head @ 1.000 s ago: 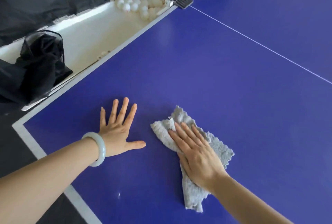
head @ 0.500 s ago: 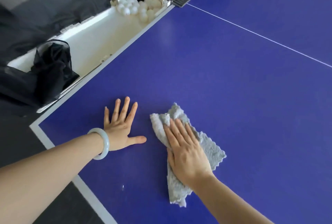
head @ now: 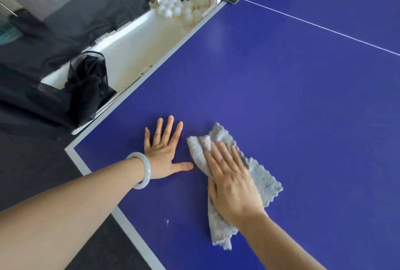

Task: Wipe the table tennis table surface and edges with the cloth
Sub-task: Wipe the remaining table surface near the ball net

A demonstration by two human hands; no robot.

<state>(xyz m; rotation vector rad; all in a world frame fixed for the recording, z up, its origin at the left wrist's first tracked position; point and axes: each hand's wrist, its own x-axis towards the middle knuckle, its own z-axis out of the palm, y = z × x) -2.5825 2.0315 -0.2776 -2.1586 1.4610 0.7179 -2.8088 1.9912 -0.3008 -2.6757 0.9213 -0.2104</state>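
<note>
Pressing the cloth [head: 263, 180], right grip [head: 232, 185] lies flat-fingered; left grip [head: 163, 157] rests splayed on table [head: 281, 96].

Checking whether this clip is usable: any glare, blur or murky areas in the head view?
Head view: even light; a soft pale sheen on the table near the balls; cloth, left hand and right hand are sharp, with no motion blur; the dark upper-left corner is murky.
</note>
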